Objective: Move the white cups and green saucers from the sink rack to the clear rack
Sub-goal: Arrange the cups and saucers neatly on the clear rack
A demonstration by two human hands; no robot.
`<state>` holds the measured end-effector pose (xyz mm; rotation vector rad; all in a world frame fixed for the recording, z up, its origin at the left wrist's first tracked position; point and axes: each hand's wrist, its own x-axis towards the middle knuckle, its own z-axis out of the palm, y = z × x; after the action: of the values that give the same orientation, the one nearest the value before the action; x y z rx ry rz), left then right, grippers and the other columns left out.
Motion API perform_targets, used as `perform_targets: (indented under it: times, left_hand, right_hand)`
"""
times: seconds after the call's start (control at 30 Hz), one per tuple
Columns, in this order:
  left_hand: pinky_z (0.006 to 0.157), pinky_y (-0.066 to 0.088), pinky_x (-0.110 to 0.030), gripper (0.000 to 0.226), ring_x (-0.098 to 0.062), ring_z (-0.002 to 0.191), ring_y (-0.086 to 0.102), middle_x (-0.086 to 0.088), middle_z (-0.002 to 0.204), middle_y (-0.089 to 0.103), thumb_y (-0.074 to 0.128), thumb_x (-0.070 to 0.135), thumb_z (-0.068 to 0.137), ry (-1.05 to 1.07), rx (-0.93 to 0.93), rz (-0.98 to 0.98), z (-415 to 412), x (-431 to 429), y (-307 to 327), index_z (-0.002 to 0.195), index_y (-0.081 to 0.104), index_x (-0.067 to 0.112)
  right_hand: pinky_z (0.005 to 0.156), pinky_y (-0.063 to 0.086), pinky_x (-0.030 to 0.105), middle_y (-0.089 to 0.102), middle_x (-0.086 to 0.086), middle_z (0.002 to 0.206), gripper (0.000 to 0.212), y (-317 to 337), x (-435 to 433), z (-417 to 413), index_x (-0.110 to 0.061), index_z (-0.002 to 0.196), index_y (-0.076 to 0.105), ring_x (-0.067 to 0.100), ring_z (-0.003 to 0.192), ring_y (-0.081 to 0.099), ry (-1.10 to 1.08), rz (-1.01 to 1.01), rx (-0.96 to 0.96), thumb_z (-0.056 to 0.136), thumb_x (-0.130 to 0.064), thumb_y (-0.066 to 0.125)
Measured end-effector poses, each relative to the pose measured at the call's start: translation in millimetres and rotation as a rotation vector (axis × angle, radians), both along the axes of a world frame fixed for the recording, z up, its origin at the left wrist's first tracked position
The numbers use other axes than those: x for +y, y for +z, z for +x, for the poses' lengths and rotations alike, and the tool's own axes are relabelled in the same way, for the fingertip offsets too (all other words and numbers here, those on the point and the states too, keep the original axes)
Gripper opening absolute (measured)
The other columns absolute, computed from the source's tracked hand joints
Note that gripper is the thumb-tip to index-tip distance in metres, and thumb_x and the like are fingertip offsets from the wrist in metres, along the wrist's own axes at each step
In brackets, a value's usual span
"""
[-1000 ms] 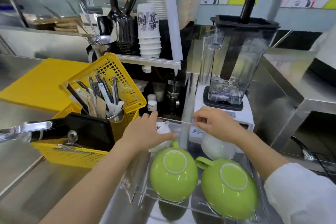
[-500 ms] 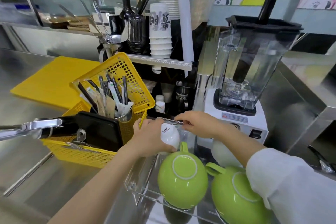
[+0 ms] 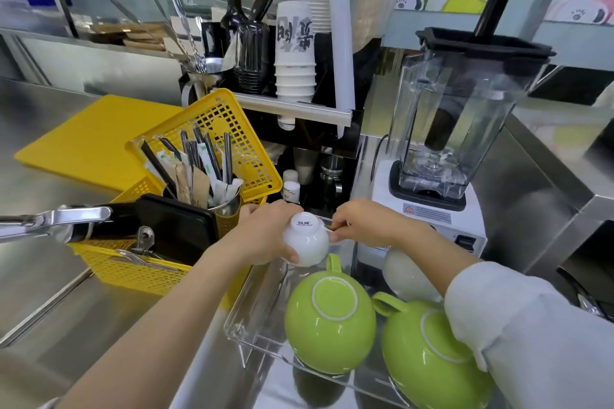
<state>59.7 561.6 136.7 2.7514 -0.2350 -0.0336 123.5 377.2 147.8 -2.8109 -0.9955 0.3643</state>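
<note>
Left hand (image 3: 262, 236) grips glossy, perhaps ceramic cup (image 3: 306, 240).

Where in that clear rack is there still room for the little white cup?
The clear rack has a bare strip at its left end, between its wall and the nearer green cup. The left hand holds the white cup above it. The right side is crowded.
</note>
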Motion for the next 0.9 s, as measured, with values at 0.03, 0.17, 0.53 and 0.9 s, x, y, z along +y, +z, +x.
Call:
perform_targets:
  times: [0.03, 0.17, 0.53, 0.9]
  left_hand:
    - [0.093, 0.016, -0.034, 0.063, -0.018, 0.118, 0.041, 0.007, 0.124, 0.05, 0.076, 0.029, 0.068, -0.006, -0.002, -0.004, -0.5, 1.2, 0.0, 0.124, 0.047, 0.029]
    - [0.099, 0.013, -0.037, 0.065, -0.016, 0.124, 0.038, 0.011, 0.134, 0.048, 0.072, 0.025, 0.072, -0.037, 0.015, -0.036, -3.2, 6.8, -1.1, 0.128, 0.042, 0.035]
    - [0.098, 0.04, -0.04, 0.062, -0.022, 0.124, 0.045, -0.003, 0.138, 0.046, 0.063, 0.024, 0.085, 0.199, -0.117, -0.338, -27.2, 4.9, 3.8, 0.138, 0.031, 0.024]
    - [0.093, 0.038, -0.039, 0.092, -0.025, 0.118, 0.043, -0.001, 0.129, 0.046, 0.033, 0.084, 0.065, 0.047, -0.049, 0.114, -94.0, -78.5, -1.5, 0.129, 0.034, 0.018]
  right_hand:
    - [0.07, 0.045, 0.04, 0.065, 0.012, 0.09, 0.021, 0.5, 0.6, -0.8, -0.009, 0.086, 0.066, 0.024, 0.078, 0.055, -0.002, 0.005, 0.007, 0.086, -0.028, 0.059]
    - [0.065, 0.041, 0.035, 0.067, 0.011, 0.087, 0.022, 2.0, 1.1, -4.1, -0.01, 0.084, 0.067, 0.02, 0.072, 0.052, -0.004, 0.003, 0.019, 0.084, -0.031, 0.062]
    - [0.075, 0.044, 0.035, 0.06, 0.005, 0.103, 0.024, 8.8, -18.8, -25.7, -0.015, 0.106, 0.062, 0.018, 0.083, 0.05, -0.026, 0.136, -0.084, 0.088, -0.029, 0.057]
    - [0.075, 0.042, 0.031, 0.063, 0.001, 0.094, 0.022, 9.4, -52.1, -44.7, -0.015, 0.103, 0.064, 0.016, 0.08, 0.051, -0.156, 0.227, -0.071, 0.088, -0.028, 0.057]
